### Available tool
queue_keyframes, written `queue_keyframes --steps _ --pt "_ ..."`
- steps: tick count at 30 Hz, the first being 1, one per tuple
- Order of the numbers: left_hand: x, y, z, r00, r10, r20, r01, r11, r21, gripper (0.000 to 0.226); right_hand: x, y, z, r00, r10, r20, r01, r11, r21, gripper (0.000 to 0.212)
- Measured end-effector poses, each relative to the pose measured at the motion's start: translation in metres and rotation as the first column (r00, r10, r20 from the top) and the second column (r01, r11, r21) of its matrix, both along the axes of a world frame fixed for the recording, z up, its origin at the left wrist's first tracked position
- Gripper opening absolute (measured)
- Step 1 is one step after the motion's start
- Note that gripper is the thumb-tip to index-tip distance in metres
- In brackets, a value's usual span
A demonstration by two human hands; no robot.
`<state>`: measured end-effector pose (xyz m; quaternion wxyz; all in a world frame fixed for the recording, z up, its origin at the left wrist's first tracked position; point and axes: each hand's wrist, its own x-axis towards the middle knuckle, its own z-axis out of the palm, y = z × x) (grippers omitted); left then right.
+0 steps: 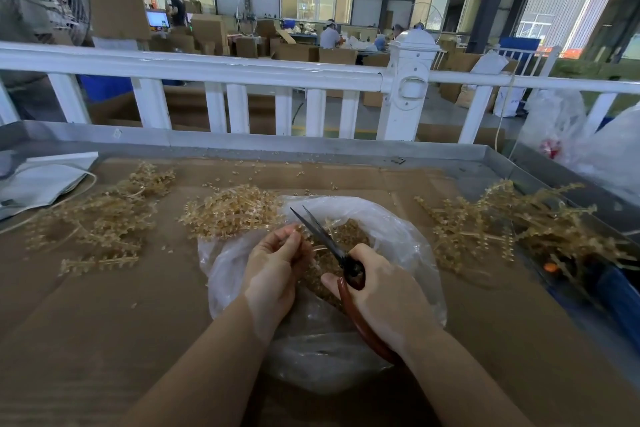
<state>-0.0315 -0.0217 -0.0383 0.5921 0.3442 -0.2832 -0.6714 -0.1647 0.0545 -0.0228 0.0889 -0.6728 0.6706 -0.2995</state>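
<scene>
While cardboard (104,322) lines table (311,146), railing (207,69) stands behind.

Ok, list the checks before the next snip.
1. Scissors blades open: ok.
2. Right hand grips the handles: ok.
3. Left hand pinches a strip: ok.
4. Bag lies under the cut: ok.
5. Strip sits between the blades: cannot tell.
6. Left fingers apart from the blades: cannot tell.
</scene>
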Motion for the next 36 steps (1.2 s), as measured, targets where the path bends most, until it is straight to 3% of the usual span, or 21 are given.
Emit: queue_keyframes --steps 10,18,25,36 --pt "0.0005 0.0019 -0.0001 1.000 0.011 -0.011 -0.012 0.999 -0.048 0.030 -0.0009 -0.0009 -0.0010 1.000 0.001 0.029 -0.001 1.000 -0.006 0.030" --pt "0.0003 0.0024 0.0012 1.000 0.013 -0.008 -0.014 0.999 -0.042 0.031 -0.0015 -0.0026 -0.0009 0.999 0.012 0.040 -0.011 1.000 -0.010 0.030" --pt "-0.0017 0.0035 0.0019 0.999 0.043 0.012 -0.043 0.999 -0.017 0.018 -0.0012 -0.0021 -0.0003 0.999 0.009 0.036 -0.008 1.000 -0.009 0.030" --pt "0.0003 0.0024 0.0015 1.000 0.006 -0.008 -0.006 1.000 -0.008 0.028 -0.0010 -0.0014 -0.0021 1.000 0.014 -0.009 -0.014 1.000 -0.006 0.031"
